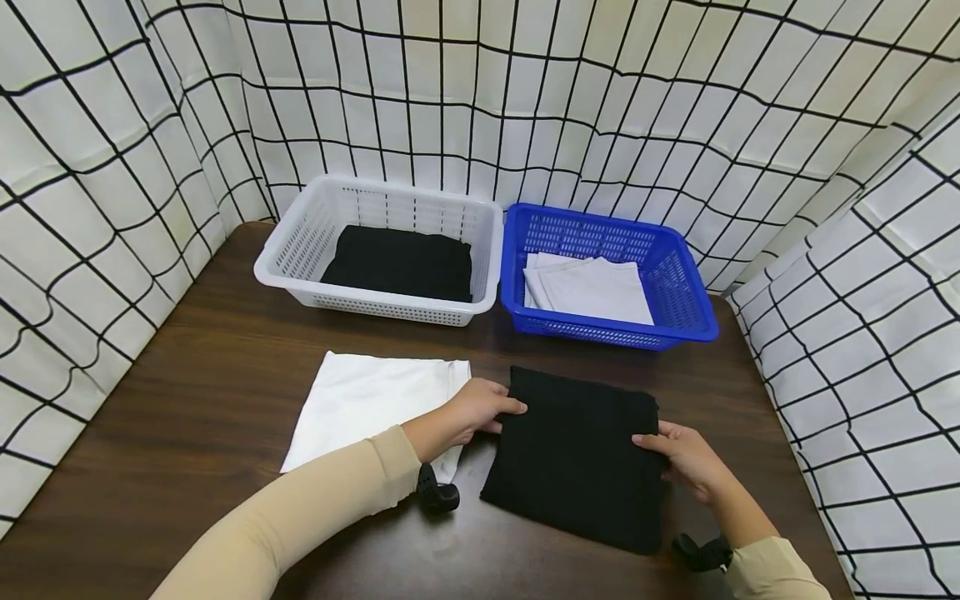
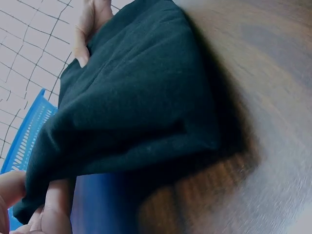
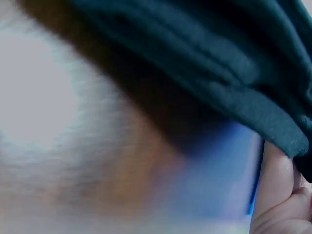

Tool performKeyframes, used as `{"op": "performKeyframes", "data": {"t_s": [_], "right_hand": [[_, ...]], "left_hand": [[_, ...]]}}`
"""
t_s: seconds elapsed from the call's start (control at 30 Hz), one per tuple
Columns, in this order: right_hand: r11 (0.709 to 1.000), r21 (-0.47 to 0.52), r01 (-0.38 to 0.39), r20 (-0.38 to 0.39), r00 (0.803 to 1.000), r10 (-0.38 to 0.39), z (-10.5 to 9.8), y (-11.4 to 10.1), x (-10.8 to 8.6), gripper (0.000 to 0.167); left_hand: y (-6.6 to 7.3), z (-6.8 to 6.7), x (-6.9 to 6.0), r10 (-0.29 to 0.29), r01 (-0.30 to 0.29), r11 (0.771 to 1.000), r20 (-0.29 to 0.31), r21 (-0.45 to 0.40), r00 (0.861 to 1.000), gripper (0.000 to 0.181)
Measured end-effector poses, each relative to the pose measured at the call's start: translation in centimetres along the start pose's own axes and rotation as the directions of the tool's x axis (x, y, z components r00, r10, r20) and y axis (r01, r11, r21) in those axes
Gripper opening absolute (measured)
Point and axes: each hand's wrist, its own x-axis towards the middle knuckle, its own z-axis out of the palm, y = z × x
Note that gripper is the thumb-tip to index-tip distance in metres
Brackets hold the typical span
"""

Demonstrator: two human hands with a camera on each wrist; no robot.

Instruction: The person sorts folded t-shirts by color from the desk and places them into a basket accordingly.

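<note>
A folded black cloth (image 1: pixel 577 458) is held by both hands above the table's right half. The left hand (image 1: pixel 480 408) pinches its left edge, thumb on top. At the right edge the right hand (image 1: pixel 686 458) grips it, thumb above and fingers underneath. In the left wrist view the black cloth (image 2: pixel 131 92) hangs raised off the wood, with a shadow below. The right wrist view has the layered edge of the cloth (image 3: pixel 219 73) beside the right hand's fingers (image 3: pixel 278 185). A folded white cloth (image 1: pixel 375 400) lies on the table, partly behind the left forearm.
A white basket (image 1: pixel 390 310) at the back holds folded black cloth (image 1: pixel 401 262). Beside it on the right, a blue basket (image 1: pixel 600 332) holds folded white cloth (image 1: pixel 592 287). White curtains with a black grid pattern (image 1: pixel 450 92) enclose the brown table (image 1: pixel 150 417) at the back and sides.
</note>
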Motion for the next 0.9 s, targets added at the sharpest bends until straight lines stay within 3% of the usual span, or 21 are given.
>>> {"op": "performKeyframes", "data": {"t_s": [0.13,0.3,0.6,0.73,0.9], "right_hand": [[0.999,0.032,0.026,-0.019,0.999,-0.025,0.1,-1.4,-0.3,0.034],[0.998,0.020,0.064,0.051,0.997,-0.065,0.1,-3.0,-0.5,0.032],[0.996,0.027,0.088,0.042,0.995,-0.089,1.2,-5.9,0.0,0.020],[0.997,0.012,0.080,0.067,0.995,-0.080,1.3,-7.4,0.0,0.015],[0.996,0.012,0.084,0.070,0.994,-0.085,1.5,-9.2,0.2,0.015]], "left_hand": [[0.6,-0.6,-0.1,0.020,-0.020,0.999,0.004,-0.040,1.000,0.045],[1.4,-1.7,-0.5,0.034,-0.034,0.999,-0.012,-0.030,0.999,0.038],[3.1,-3.9,-1.8,0.055,-0.060,0.995,-0.069,-0.084,0.996,0.045],[4.5,-4.9,-2.2,0.053,-0.056,0.989,-0.030,-0.138,0.998,0.038],[6.1,-6.4,-2.5,0.073,-0.073,0.988,-0.005,-0.138,0.997,0.040]]}}
